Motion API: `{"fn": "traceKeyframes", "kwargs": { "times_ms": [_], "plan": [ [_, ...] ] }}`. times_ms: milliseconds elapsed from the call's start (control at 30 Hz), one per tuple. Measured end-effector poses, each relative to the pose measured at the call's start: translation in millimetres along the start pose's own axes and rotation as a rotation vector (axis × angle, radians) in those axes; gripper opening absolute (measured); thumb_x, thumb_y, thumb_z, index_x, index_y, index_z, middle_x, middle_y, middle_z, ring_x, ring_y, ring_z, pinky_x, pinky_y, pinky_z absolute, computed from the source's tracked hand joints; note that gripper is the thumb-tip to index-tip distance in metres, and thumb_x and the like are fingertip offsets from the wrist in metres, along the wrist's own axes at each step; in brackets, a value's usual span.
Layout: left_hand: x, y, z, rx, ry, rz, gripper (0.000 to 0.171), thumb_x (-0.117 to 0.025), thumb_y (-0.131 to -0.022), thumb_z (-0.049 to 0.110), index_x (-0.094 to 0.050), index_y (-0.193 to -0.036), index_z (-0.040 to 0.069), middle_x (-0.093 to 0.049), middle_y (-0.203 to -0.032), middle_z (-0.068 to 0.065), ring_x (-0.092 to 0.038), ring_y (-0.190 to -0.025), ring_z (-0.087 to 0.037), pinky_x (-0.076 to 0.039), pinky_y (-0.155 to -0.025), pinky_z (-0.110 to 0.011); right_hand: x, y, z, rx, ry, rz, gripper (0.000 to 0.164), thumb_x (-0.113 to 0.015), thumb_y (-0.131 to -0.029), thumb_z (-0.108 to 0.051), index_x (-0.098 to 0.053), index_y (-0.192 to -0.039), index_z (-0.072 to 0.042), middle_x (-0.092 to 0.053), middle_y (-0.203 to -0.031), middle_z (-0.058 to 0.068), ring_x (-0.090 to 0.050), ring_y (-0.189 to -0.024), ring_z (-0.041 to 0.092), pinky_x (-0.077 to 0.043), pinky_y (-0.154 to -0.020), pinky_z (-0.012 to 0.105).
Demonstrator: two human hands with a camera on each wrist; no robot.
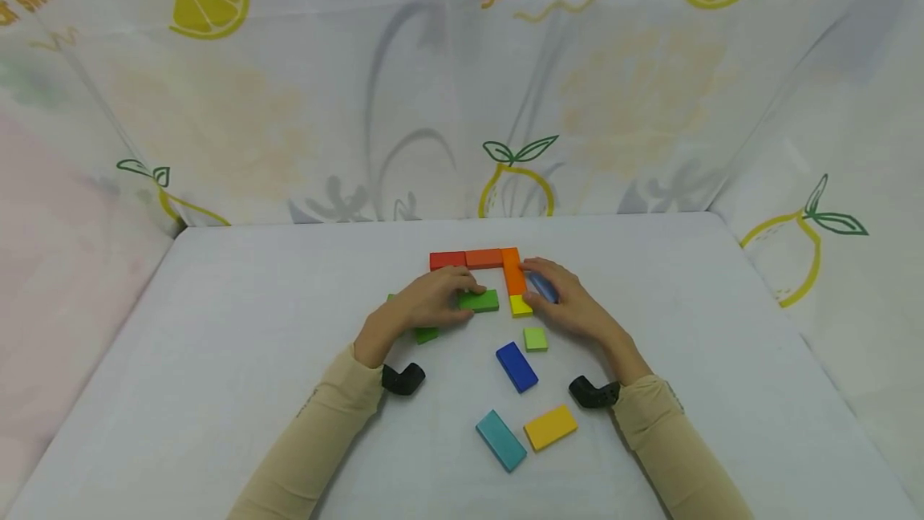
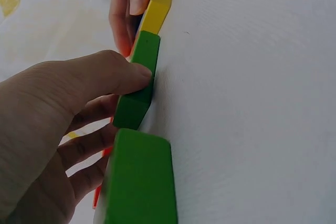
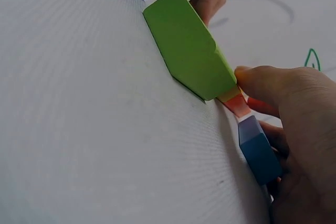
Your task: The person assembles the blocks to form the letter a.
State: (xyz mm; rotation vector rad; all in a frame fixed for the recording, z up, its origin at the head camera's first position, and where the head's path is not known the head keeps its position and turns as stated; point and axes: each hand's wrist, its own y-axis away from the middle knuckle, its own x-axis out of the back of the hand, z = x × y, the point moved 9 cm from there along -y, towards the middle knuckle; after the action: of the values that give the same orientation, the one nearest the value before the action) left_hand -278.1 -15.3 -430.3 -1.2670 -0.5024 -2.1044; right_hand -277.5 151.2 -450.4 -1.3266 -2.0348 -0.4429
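Observation:
My left hand (image 1: pixel 431 298) pinches a green block (image 1: pixel 482 301), thumb on its near side and fingers on its far side. In the left wrist view the thumb presses the same green block (image 2: pixel 140 90). My right hand (image 1: pixel 570 302) rests against the right side of an orange block (image 1: pixel 512 273) and a small yellow block (image 1: pixel 520 306), thumb at the yellow one. Partly beneath its palm lies a blue block (image 1: pixel 544 287). Two red-orange blocks, a red one (image 1: pixel 446 260) and an orange-red one (image 1: pixel 484 258), join the orange block in a corner shape.
Nearer me lie a lime green block (image 1: pixel 535 339), a dark blue block (image 1: pixel 516 367), a teal block (image 1: pixel 501 440) and a yellow-orange block (image 1: pixel 550 427). Another green block (image 1: pixel 426 335) is partly hidden under the left hand. A patterned cloth (image 1: pixel 447 103) hangs behind the white table (image 1: pixel 253 343).

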Motion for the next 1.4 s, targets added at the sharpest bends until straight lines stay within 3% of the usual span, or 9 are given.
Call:
{"fn": "traceKeyframes", "kwargs": {
  "times_ms": [300, 433, 633, 1067, 1167, 1267, 1400],
  "plan": [
    [-1.0, -1.4, 4.0, -0.033, 0.004, 0.021, 0.036, -0.068, -0.085, 0.022, -0.065, -0.119, 0.012, -0.063, -0.112, -0.002, -0.057, -0.103, -0.016, -0.047, -0.096, -0.034, -0.2, 2.0, 0.3, 0.004, -0.002, -0.025, 0.049, -0.053, -0.095, -0.021, -0.04, -0.142, -0.015, -0.035, -0.15, 0.01, -0.023, -0.143, 0.032, -0.015, -0.114, 0.056],
    [-1.4, -1.2, 3.5, -0.032, -0.002, 0.026, 0.036, -0.069, -0.084, 0.022, -0.066, -0.118, 0.012, -0.062, -0.111, -0.001, -0.057, -0.101, -0.015, -0.048, -0.095, -0.033, -1.6, 3.0, 1.4, 0.002, -0.017, -0.094, 0.054, -0.053, -0.094, -0.015, -0.036, -0.145, -0.019, -0.029, -0.154, 0.008, -0.018, -0.144, 0.032, -0.013, -0.114, 0.059],
    [-1.1, -0.5, 4.7, -0.032, -0.001, 0.028, 0.036, -0.069, -0.084, 0.022, -0.066, -0.119, 0.012, -0.063, -0.111, -0.002, -0.057, -0.1, -0.015, -0.048, -0.094, -0.033, -1.8, 8.7, 4.4, 0.003, -0.132, -0.227, 0.062, -0.053, -0.091, -0.005, -0.034, -0.146, -0.022, -0.015, -0.159, 0.005, -0.014, -0.145, 0.034, -0.016, -0.112, 0.061],
    [-0.6, -0.8, 6.0, -0.046, -0.006, 0.034, 0.036, -0.068, -0.085, 0.02, -0.065, -0.119, 0.012, -0.063, -0.11, -0.002, -0.057, -0.101, -0.016, -0.048, -0.093, -0.033, 9.5, 21.7, 11.6, -0.027, -0.202, -0.359, 0.078, -0.052, -0.083, 0.002, -0.025, -0.15, -0.027, -0.005, -0.161, -0.002, -0.003, -0.148, 0.031, -0.007, -0.111, 0.065],
    [-1.2, -0.4, 5.4, -0.043, 0.008, 0.032, 0.036, -0.069, -0.084, 0.02, -0.066, -0.119, 0.012, -0.063, -0.111, -0.002, -0.057, -0.101, -0.016, -0.048, -0.093, -0.034, 8.5, 23.8, 11.7, -0.029, -0.197, -0.386, 0.081, -0.054, -0.081, -0.002, -0.022, -0.151, -0.027, -0.002, -0.161, -0.001, 0.0, -0.147, 0.032, -0.005, -0.11, 0.067],
    [-2.3, -0.1, 4.7, -0.04, 0.032, 0.028, 0.036, -0.069, -0.084, 0.02, -0.066, -0.119, 0.011, -0.062, -0.111, -0.003, -0.056, -0.101, -0.016, -0.047, -0.093, -0.034, 4.1, 24.7, 12.8, -0.067, -0.184, -0.405, 0.078, -0.058, -0.086, -0.015, -0.019, -0.152, -0.028, 0.003, -0.161, 0.0, 0.002, -0.147, 0.033, -0.004, -0.109, 0.068],
    [-3.3, -0.3, 3.8, -0.037, 0.046, 0.025, 0.035, -0.069, -0.084, 0.021, -0.065, -0.118, 0.012, -0.062, -0.111, -0.002, -0.056, -0.101, -0.016, -0.047, -0.094, -0.034, -3.5, 24.3, 11.3, -0.109, -0.049, -0.405, 0.083, -0.064, -0.085, -0.042, -0.015, -0.152, -0.029, 0.008, -0.16, 0.002, 0.001, -0.146, 0.035, -0.009, -0.109, 0.068]
  ]
}}
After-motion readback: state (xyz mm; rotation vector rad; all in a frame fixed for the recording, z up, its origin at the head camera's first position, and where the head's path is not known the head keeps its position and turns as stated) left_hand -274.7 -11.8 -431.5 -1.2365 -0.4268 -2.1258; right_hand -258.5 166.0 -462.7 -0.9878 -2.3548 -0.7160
